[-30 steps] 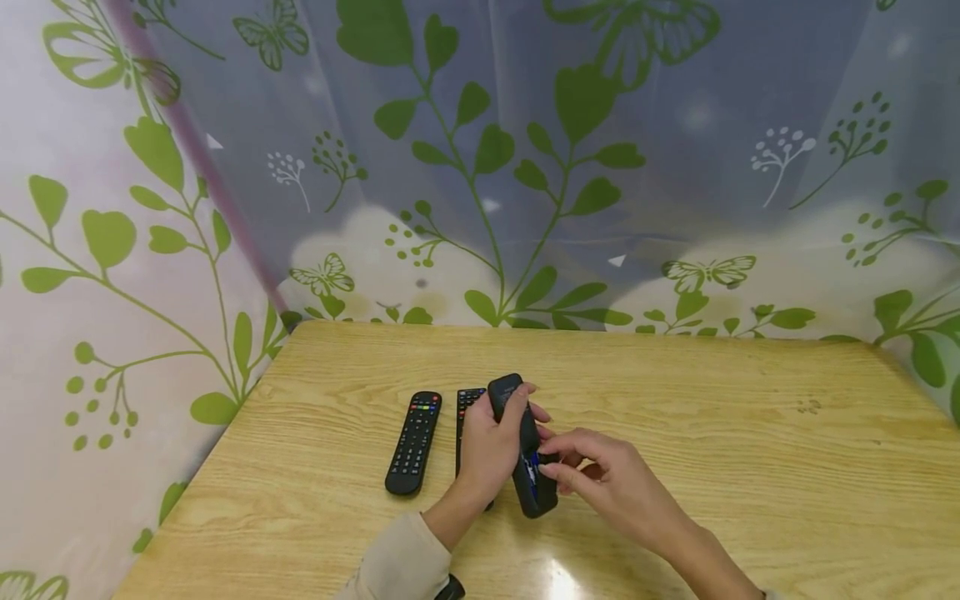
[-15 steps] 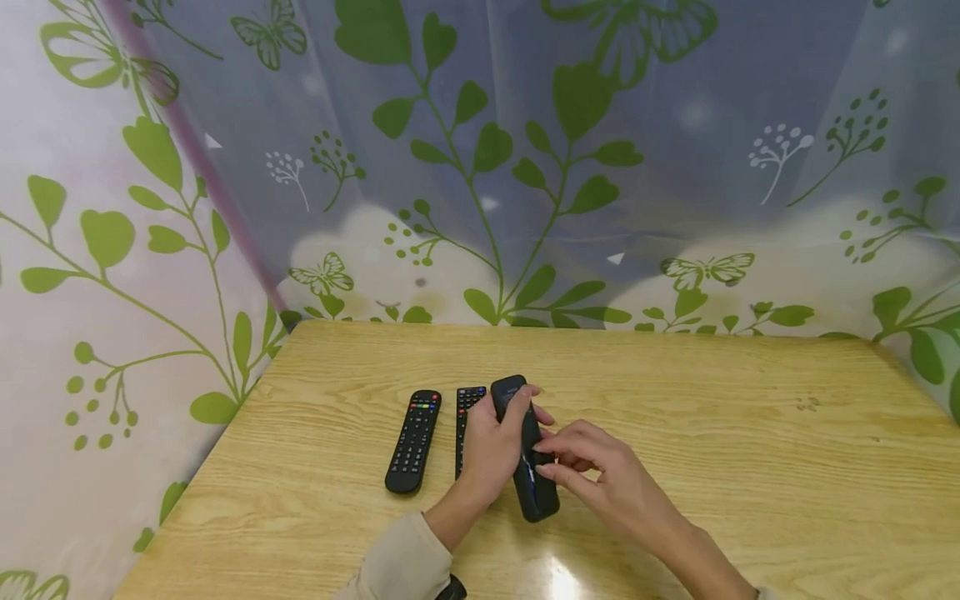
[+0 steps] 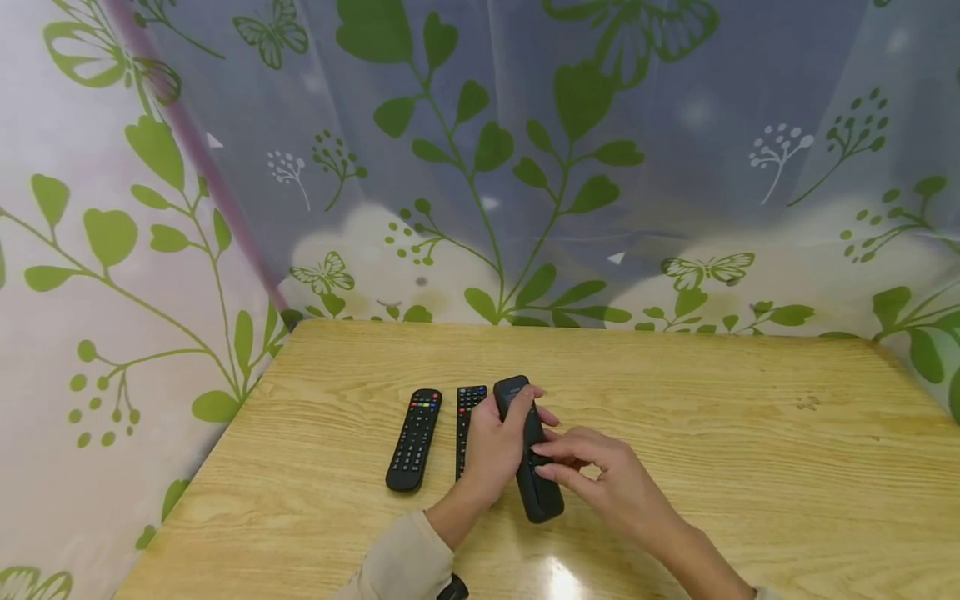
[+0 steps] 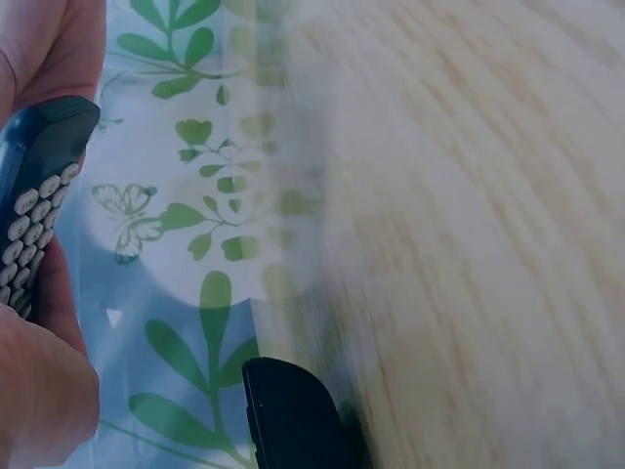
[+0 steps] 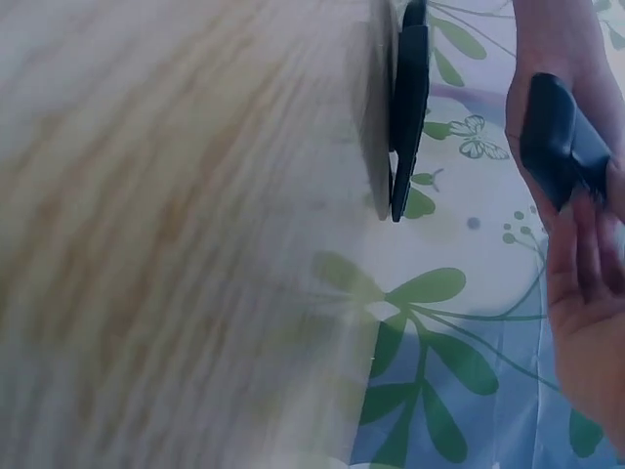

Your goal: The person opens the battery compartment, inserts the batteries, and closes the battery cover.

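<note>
My left hand point(image 3: 495, 442) grips a black remote control point(image 3: 549, 507), its back turned up toward the head camera. In the left wrist view the grey keys of this remote point(image 4: 34, 225) face downward. A black battery cover point(image 3: 531, 487) lies over the lower part of the remote's back, slightly raised along one side. With thumb and index finger, my right hand point(image 3: 618, 475) pinches the cover at the remote's right edge. The batteries are hidden from view. In the right wrist view one end of the held remote point(image 5: 552, 127) shows above the right fingers.
On the wooden table point(image 3: 712, 433), a black remote with coloured buttons point(image 3: 414, 437) lies to the left. Another black remote point(image 3: 471, 400) lies partly hidden beneath the left hand. A leaf-patterned cloth point(image 3: 450, 250) hangs behind the table. A small black object point(image 3: 453, 588) sits by the left sleeve.
The cover has come down over the battery compartment, hiding the blue batteries seen one second ago. The held remote has shifted very slightly right. Both hands keep their hold.
</note>
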`<state>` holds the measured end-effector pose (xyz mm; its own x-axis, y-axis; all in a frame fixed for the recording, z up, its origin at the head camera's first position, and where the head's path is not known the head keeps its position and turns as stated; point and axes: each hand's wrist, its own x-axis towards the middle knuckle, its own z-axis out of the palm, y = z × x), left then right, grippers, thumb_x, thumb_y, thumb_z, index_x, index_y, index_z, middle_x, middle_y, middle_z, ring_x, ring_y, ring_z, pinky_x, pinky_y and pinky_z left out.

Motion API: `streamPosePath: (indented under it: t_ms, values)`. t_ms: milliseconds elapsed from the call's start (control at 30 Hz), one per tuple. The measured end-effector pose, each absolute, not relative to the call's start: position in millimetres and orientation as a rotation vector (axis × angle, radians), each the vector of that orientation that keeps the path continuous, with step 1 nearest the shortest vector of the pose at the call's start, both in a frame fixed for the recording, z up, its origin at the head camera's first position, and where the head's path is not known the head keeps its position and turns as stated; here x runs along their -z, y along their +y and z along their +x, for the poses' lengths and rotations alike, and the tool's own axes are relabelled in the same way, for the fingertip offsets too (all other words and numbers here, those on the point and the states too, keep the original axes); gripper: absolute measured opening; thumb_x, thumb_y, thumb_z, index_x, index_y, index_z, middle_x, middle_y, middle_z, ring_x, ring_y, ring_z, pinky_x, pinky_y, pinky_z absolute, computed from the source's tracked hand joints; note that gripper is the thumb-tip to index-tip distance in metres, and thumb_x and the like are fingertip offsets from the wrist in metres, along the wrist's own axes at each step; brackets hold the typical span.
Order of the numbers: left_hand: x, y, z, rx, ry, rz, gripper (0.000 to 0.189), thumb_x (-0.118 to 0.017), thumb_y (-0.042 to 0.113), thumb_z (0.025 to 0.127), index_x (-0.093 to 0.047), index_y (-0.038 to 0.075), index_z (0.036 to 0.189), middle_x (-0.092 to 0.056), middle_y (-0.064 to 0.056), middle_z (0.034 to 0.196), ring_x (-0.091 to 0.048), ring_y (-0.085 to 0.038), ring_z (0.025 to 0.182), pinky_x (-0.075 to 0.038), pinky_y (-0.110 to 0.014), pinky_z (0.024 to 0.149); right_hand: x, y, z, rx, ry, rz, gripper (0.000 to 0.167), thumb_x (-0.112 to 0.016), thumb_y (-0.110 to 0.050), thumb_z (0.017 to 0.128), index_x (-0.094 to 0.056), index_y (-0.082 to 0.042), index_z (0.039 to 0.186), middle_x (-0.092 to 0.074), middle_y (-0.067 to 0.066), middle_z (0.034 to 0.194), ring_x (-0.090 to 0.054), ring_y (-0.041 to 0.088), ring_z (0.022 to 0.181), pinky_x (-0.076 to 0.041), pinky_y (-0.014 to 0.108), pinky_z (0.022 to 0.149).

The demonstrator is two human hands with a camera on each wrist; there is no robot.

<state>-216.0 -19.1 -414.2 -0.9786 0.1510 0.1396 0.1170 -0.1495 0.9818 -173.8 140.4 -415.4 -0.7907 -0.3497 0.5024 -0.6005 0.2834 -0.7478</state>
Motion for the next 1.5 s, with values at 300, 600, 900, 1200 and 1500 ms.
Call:
streamPosePath:
  t_ms: [300,600,900,1200,1500]
  values:
    - [414,-18,-213,-2.409,2.058,0.333,0.031,-0.049,0.032,0.101,-0.061,0.004,0.109,-0.069,-0.012,0.084,-0.070,-0.026,0.073,-0.059,-0.036,0.059,416,129,-171,-1.544,-2.272,0.682,0.014,-0.069,-0.007,0.087,-0.075,-0.015,0.097,-0.063,-0.006,0.096,-0.061,0.011,0.084,-0.055,0.025,0.065]
    - [404,-18,-209,-2.492,2.042,0.333,0.029,-0.046,0.025,0.103,-0.059,0.000,0.111,-0.069,-0.017,0.089,-0.070,-0.029,0.080,-0.059,-0.036,0.067,419,122,-170,-1.918,-2.277,0.388,0.020,-0.072,-0.013,0.086,-0.064,-0.009,0.104,-0.056,0.007,0.091,-0.053,0.016,0.066,-0.047,0.023,0.055]
    - [410,-17,-213,-2.541,1.962,0.361,0.036,-0.048,0.033,0.102,-0.058,0.000,0.112,-0.069,-0.016,0.088,-0.070,-0.029,0.077,-0.058,-0.039,0.072,419,124,-175,-2.088,-2.448,0.015,0.032,-0.073,-0.027,0.087,-0.057,-0.005,0.104,-0.056,0.009,0.093,-0.054,0.017,0.067,-0.047,0.025,0.058]
    - [409,-14,-212,-2.473,2.051,0.408,0.034,-0.050,0.030,0.101,-0.056,-0.003,0.109,-0.069,-0.014,0.087,-0.070,-0.030,0.078,-0.059,-0.037,0.071,420,133,-177,-2.212,-2.638,0.061,0.046,-0.059,-0.038,0.095,-0.058,0.001,0.118,-0.066,0.010,0.101,-0.060,0.022,0.074,-0.053,0.034,0.059]
    - [407,-17,-215,-2.453,2.022,0.436,0.036,-0.048,0.033,0.102,-0.056,0.000,0.113,-0.068,-0.015,0.090,-0.070,-0.028,0.079,-0.058,-0.038,0.073,418,133,-179,-2.226,-2.610,0.099,0.045,-0.061,-0.039,0.094,-0.058,0.002,0.115,-0.063,0.012,0.100,-0.061,0.024,0.073,-0.055,0.034,0.055]
